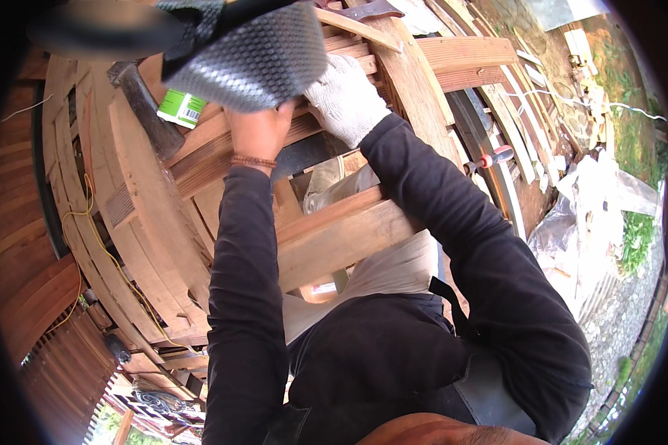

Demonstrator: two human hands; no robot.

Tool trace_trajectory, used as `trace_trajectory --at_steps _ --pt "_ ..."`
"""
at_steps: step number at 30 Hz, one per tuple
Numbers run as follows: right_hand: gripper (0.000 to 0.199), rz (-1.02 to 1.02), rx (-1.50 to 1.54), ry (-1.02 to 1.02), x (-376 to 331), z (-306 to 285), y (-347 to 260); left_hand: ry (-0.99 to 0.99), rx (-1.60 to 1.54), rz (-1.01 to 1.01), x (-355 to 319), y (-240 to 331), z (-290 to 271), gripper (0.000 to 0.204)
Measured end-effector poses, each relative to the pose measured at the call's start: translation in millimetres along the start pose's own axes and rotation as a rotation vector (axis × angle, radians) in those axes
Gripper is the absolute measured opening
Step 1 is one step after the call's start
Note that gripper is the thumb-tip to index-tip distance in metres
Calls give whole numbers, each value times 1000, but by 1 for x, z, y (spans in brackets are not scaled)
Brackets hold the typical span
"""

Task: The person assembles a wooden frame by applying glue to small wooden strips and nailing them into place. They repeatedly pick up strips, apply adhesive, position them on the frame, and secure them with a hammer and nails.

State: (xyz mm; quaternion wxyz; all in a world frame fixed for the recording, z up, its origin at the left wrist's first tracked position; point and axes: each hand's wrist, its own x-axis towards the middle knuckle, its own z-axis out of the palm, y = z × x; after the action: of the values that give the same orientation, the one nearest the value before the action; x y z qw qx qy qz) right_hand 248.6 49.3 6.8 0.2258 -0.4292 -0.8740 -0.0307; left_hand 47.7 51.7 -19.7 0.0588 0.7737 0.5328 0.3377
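Observation:
A grey piece with a dimpled surface and black edges (249, 63) rises at the top of the view, close to the camera and partly blurred. My bare left hand (260, 132), with a brown beaded bracelet at the wrist, grips its lower edge; most of the fingers are hidden behind it. At its right edge is my right hand (346, 100) in a white knit glove, fingers curled against it. Beneath both hands lie wooden beams (349, 233). Left of the hands rest a dark metal tool (150, 111) and a green and white labelled package (182, 108).
A screwdriver with a red and grey handle (495, 158) lies right of my right arm. A yellow cord (111, 259) runs over planks on the left, a white cord (549, 93) on the right. Clear plastic sheeting (590, 215) covers ground at the right.

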Motion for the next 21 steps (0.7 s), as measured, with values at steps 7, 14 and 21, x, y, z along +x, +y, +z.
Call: trace_trajectory --at_steps 7,14,21 --pt "44 44 19 -31 6 -10 -4 -84 -9 -37 6 13 -18 44" --pt "41 -1 54 14 4 -4 0 -41 -38 1 0 2 -13 38" --pt "35 9 42 26 8 -9 0 -18 -105 -34 1 6 -13 37"
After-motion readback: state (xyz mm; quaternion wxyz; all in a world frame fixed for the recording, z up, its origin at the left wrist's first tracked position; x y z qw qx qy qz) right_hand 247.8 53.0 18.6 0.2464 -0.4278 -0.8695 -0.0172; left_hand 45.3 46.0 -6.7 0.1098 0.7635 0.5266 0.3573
